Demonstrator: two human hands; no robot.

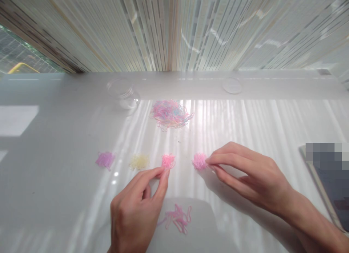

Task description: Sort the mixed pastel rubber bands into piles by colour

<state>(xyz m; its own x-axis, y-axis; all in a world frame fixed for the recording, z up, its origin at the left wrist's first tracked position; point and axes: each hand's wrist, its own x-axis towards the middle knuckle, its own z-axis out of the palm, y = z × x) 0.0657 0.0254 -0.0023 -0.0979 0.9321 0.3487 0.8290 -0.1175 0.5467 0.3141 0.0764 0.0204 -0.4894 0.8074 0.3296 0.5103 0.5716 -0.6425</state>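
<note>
Small loop-like bands lie in piles on the white table. My left hand (140, 205) is pinched at the lower edge of the bright pink pile (168, 160); what its fingertips hold is too small to make out. At the right edge of the lilac-pink pile (200, 161), my right hand (242, 176) has its thumb and fingers pressed together, their contents unclear. Further left are a yellow pile (139, 161) and a purple pile (105, 159). A loose group of pink and purple bands (178, 218) lies nearest me, right of my left hand.
Beyond the small piles sits a large mixed-colour pile (170, 114). A clear jar (124, 94) is at its left, and a clear round lid (232, 85) lies back right. A dark flat device (331, 187) rests at the right edge. Striped curtains (169, 31) hang behind the table.
</note>
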